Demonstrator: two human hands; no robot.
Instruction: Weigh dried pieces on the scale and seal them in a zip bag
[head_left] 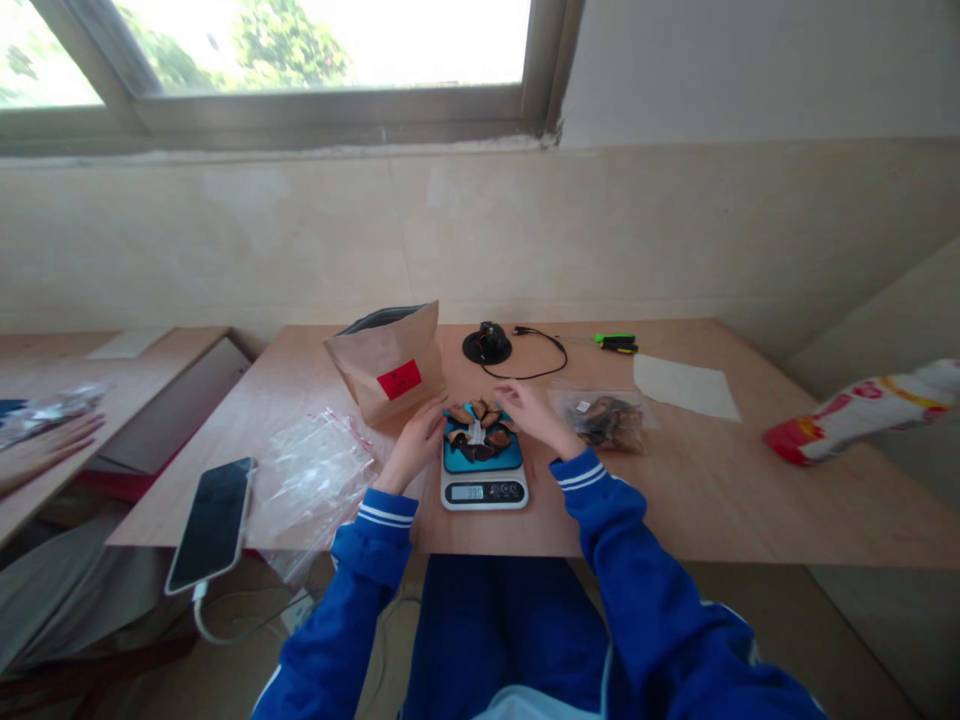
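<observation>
L hand (421, 437) at L edge of scale (486, 492), R hand (536, 412) by its far R corner — can't tell if fingers of either are apart or closed. Dried pcs (480, 447) w/ small white packet (476, 431) on blue top. Paper bag (390, 372) far L, clear bags (315, 470) + phone (213, 522) near L; filled clear bag (611, 422) just R — bottle (859, 418) far R.

Single head-worn view, looking forward and down over hands (525, 410) and desk (720, 500), fairly close.
</observation>
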